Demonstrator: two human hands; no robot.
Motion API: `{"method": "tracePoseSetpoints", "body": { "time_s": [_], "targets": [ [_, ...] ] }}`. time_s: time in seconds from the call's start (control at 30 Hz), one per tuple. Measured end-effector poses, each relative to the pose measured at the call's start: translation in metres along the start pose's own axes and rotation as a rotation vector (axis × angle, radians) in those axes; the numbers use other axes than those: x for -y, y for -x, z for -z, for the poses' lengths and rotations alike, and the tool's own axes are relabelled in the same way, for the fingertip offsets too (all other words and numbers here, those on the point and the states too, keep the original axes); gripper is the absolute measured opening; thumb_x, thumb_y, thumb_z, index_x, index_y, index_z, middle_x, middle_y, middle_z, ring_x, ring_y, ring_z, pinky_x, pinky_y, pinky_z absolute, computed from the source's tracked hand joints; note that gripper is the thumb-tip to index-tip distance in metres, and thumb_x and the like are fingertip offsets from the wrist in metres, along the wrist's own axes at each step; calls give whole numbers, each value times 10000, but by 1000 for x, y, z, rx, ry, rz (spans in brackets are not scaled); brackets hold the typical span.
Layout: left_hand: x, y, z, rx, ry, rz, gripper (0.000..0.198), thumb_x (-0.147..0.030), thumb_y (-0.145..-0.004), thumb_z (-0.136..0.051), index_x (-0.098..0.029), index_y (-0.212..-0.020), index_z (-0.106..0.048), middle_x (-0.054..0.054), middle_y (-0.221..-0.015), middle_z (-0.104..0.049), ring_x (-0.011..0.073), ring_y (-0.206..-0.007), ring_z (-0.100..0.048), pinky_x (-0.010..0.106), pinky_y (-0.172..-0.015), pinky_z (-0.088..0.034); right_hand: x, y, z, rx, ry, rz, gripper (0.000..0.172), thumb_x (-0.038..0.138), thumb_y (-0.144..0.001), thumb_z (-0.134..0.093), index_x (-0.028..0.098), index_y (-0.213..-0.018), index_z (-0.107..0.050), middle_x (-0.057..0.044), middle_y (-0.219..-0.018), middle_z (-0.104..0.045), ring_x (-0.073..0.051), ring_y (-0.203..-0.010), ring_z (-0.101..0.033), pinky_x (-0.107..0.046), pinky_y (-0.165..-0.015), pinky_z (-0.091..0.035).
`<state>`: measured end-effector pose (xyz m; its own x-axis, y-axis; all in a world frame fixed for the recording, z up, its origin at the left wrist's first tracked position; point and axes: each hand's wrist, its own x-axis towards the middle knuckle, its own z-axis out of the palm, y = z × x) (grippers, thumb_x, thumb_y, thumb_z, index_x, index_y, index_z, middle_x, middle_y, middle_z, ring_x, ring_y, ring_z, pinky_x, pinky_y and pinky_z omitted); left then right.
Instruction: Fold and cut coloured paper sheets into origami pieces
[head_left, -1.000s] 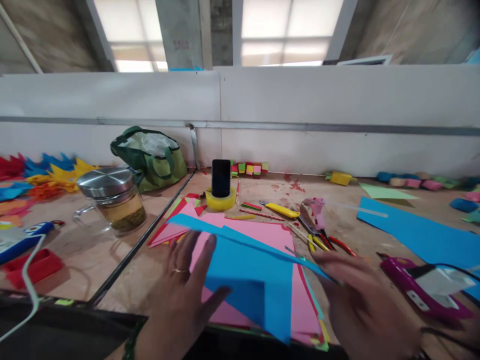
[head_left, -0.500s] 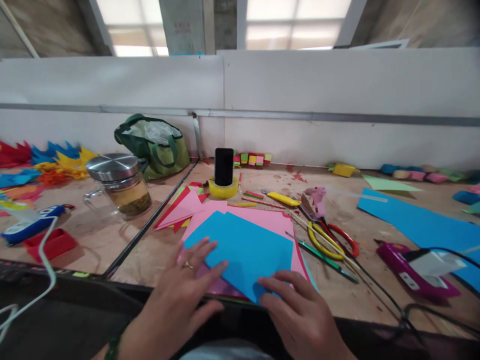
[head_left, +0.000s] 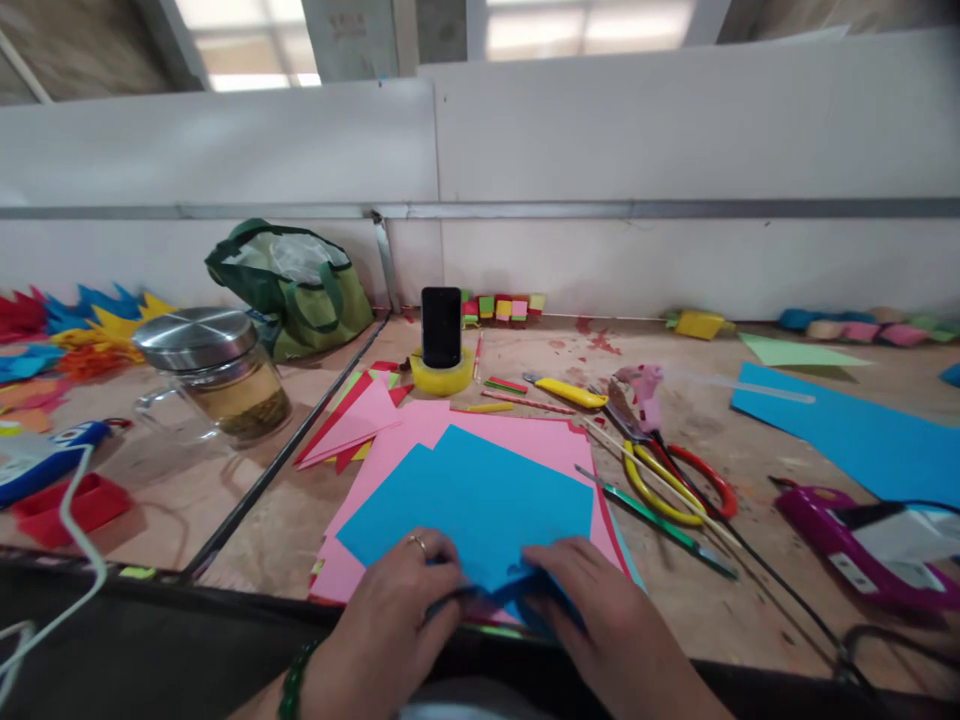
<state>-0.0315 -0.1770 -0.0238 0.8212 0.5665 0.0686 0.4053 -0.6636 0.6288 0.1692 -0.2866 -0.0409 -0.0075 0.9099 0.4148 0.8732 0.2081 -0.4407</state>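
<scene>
A blue sheet of paper (head_left: 465,490) lies over larger pink sheets (head_left: 551,445) at the table's front edge. The near edge of the blue paper is bent up, with my hands on either side of it. My left hand (head_left: 401,620), wearing a ring, has its fingers curled on this edge from the left. From the right, my right hand (head_left: 600,620) pinches the same edge, thumb below and fingers on top. My fingers partly hide the bend. Red and pink pointed paper pieces (head_left: 360,420) lie beside the stack.
To the right lie a green craft knife (head_left: 660,525), scissors (head_left: 637,480), a pink glue gun (head_left: 646,392) with its cable, and a purple device (head_left: 847,550). A yellow cutter (head_left: 570,392) and a phone (head_left: 441,330) in a tape roll stand behind. A glass mug (head_left: 240,400) is left.
My hands have closed from spread, flat fingers onto the near edge of the blue paper, bending it up. The left hand has moved right. The view has tilted slightly down.
</scene>
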Motion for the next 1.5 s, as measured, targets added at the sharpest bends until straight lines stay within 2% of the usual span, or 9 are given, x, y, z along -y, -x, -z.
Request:
{"method": "tracePoseSetpoints", "body": {
  "time_s": [0.4,0.57,0.7,0.83,1.0,1.13,1.27,1.4,1.5],
  "targets": [
    [16,-35,10,-57,12,205,348,-303,-859,-620,-172,-602,-424,-7,-739,-484,150,-710,-479,287,-662,-353,-18,-56,44,383,-10,-270,494,525,-840,-593,228,-1233,-555,-96,-1175,-611,-260,-1051,-582,-427,-906,-473],
    [16,-30,10,-106,50,131,327,-329,-871,-601,-173,-619,-460,-8,-719,-515,145,-689,-503,272,-640,-380,-9,-62,37,466,-54,-281,733,424,-696,-762,239,-1351,-490,-97,-1258,-603,-281,-1101,-575,-412,-931,-458],
    [6,-14,31,-222,65,15,232,-402,-930,-497,-197,-859,-578,1,-815,-621,153,-738,-581,266,-670,-449,1,-60,38,330,-213,-306,565,240,-781,-645,291,-1329,-514,-40,-1012,-701,-214,-900,-651,-338,-795,-501],
    [-4,-4,70,-369,-134,9,383,-494,-876,-565,-259,-1175,-527,6,-930,-674,183,-786,-643,284,-669,-498,13,-59,45,-2,-479,-346,517,363,-796,-659,285,-1294,-545,21,-697,-623,-142,-617,-571,-234,-537,-452],
    [-13,-10,74,-628,-486,-106,637,-582,-861,-533,-242,-1383,-398,143,-1329,-512,323,-1204,-497,491,-947,-434,8,-59,40,-180,-760,-535,397,395,-768,-690,259,-1139,-653,-5,-751,-642,-142,-655,-552,-233,-534,-428],
    [-24,-14,31,-353,-596,-405,819,-706,-769,-548,-220,-1412,-398,153,-1423,-443,342,-1298,-396,555,-1071,-277,-4,-50,28,-258,-862,-689,303,409,-712,-717,221,-946,-679,-9,-744,-647,-129,-615,-527,-234,-532,-421],
    [-26,-23,4,-234,-549,-262,363,-257,-908,-540,-231,-1270,-558,102,-1293,-579,297,-1182,-508,516,-1008,-370,-6,-31,29,-136,-840,-785,277,352,-752,-612,187,-953,-705,-19,-719,-636,-138,-604,-547,-266,-572,-469],
    [-21,-28,6,37,-412,-107,295,-103,-873,-500,-224,-1099,-647,90,-1117,-636,274,-994,-573,445,-850,-486,-12,-15,41,175,-565,-501,447,191,-765,-513,233,-1188,-647,-68,-1007,-676,-217,-898,-627,-370,-795,-521],
    [-20,-26,8,119,-317,-38,222,-208,-902,-518,-245,-1074,-654,85,-1110,-609,287,-1011,-547,457,-852,-480,-22,-14,44,219,-146,-226,377,156,-819,-509,275,-1130,-686,-93,-1062,-643,-240,-976,-603,-404,-837,-508]
  ]
}}
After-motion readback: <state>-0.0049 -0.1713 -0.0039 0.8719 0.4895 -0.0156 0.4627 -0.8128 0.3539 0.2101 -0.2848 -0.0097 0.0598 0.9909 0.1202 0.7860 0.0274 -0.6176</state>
